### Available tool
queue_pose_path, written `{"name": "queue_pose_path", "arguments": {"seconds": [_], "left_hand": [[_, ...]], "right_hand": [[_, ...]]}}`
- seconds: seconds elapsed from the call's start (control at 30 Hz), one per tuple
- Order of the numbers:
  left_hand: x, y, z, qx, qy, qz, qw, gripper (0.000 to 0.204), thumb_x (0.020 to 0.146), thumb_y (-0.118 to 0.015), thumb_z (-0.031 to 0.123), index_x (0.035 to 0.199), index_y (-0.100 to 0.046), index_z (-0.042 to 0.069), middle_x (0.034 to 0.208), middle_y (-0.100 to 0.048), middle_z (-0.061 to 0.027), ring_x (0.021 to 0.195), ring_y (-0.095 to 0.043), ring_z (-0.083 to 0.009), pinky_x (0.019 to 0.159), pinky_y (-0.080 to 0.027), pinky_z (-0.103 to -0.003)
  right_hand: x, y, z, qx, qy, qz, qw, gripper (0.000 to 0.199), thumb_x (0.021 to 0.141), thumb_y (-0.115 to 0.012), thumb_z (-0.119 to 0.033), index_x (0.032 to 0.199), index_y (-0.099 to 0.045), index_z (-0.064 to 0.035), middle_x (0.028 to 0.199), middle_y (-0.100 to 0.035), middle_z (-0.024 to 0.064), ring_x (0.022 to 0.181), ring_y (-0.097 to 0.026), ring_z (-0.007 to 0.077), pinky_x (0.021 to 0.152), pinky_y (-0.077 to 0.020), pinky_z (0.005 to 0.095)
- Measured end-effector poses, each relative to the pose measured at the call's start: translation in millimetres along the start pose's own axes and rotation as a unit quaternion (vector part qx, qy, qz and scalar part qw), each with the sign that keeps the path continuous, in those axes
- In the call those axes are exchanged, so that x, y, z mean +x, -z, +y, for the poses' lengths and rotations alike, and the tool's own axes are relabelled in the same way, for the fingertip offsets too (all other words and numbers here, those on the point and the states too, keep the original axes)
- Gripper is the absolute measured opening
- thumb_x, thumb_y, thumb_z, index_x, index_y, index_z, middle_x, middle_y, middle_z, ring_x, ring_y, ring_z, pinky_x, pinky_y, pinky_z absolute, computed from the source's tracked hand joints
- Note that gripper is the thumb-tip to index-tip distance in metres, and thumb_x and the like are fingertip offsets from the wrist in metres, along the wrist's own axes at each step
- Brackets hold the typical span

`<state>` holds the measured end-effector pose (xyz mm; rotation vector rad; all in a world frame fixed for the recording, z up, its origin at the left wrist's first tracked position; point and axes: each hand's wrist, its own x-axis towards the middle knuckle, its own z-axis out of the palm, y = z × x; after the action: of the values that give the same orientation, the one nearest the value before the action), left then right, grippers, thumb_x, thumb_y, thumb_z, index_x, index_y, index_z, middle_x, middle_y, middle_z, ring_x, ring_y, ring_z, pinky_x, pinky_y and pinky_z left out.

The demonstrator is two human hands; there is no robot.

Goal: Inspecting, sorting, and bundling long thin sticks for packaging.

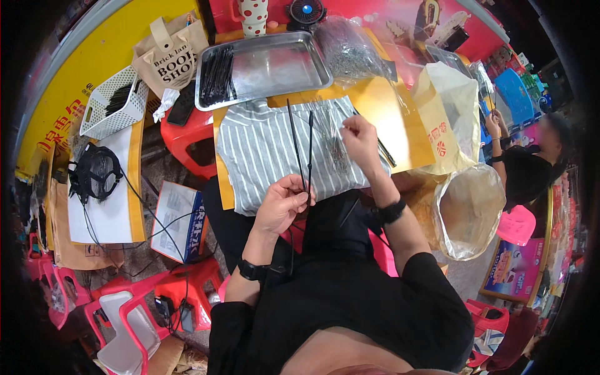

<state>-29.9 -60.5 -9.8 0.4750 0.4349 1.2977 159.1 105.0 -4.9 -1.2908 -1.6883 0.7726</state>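
Two thin black sticks (pixel 310 147) rise from the pinch of my left hand (pixel 284 203), their lower ends together between thumb and fingers, their upper parts spreading into a narrow V that points away from me. That grip is closed down on them. My right hand (pixel 361 142) is apart from the sticks, to their right, with the fingers curled in; I cannot tell whether anything is between them. Fine thin wires (pixel 337 150) lie between the sticks and my right hand, on a grey-and-white striped cloth (pixel 259 159).

The cloth covers much of a yellow board (pixel 223 187) in front of me. Beyond it sits a metal tray (pixel 275 65) with more black sticks (pixel 217 72) along its left side, and next to the tray a clear plastic bag (pixel 350 50). To my left are a white basket (pixel 100 125) and a red stool (pixel 181 140); to my right, a large pale bag (pixel 469 215) gapes open, with another person (pixel 531 165) farther off.

My left forearm comes up from below, elbow bent, and my right arm reaches farther forward, a dark band (pixel 392 211) around its wrist.
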Motion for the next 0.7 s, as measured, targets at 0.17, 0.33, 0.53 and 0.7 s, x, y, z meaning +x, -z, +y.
{"name": "queue_pose_path", "arguments": {"seconds": [0.17, 0.33, 0.53, 0.7], "left_hand": [[-4, 9, 4, 0.006, 0.010, -0.008, 1.000, 0.016, 0.083, -0.063, -0.004, 0.099, -0.059, -0.001, 0.091, -0.064, -0.0132, 0.077, -0.062, -0.0176, 0.053, -0.043, -0.020], [-6, 9, 7, 0.001, 0.017, 0.004, 1.000, 0.015, 0.084, -0.062, -0.005, 0.099, -0.059, -0.002, 0.088, -0.064, -0.0137, 0.076, -0.063, -0.0180, 0.055, -0.047, -0.021], [-4, 7, 6, 0.013, 0.008, 0.006, 1.000, 0.015, 0.084, -0.061, -0.005, 0.098, -0.060, -0.002, 0.086, -0.064, -0.0139, 0.073, -0.065, -0.0190, 0.057, -0.051, -0.022], [-3, 5, 2, 0.019, 0.010, 0.016, 1.000, 0.015, 0.084, -0.061, -0.006, 0.099, -0.061, -0.001, 0.086, -0.064, -0.0147, 0.073, -0.065, -0.0193, 0.057, -0.051, -0.022]], "right_hand": [[46, -13, 5, -0.131, -0.029, 0.001, 0.991, 0.024, 0.070, -0.069, -0.007, 0.091, -0.062, 0.0033, 0.067, -0.060, 0.0090, 0.061, -0.059, 0.0178, 0.058, -0.0463, 0.0306], [56, -22, 11, -0.110, -0.039, -0.037, 0.993, 0.035, 0.067, -0.068, -0.009, 0.100, -0.061, 0.0021, 0.066, -0.061, 0.0141, 0.063, -0.062, 0.0269, 0.061, -0.0483, 0.0370], [51, -16, 6, -0.039, -0.109, -0.021, 0.993, 0.039, 0.065, -0.066, -0.006, 0.103, -0.059, 0.0008, 0.069, -0.062, 0.0137, 0.063, -0.062, 0.0258, 0.061, -0.0482, 0.0357], [48, -24, 4, -0.174, 0.006, -0.033, 0.984, 0.046, 0.062, -0.072, -0.008, 0.106, -0.060, -0.0008, 0.070, -0.060, 0.0108, 0.067, -0.061, 0.0207, 0.062, -0.0483, 0.0326]]}}
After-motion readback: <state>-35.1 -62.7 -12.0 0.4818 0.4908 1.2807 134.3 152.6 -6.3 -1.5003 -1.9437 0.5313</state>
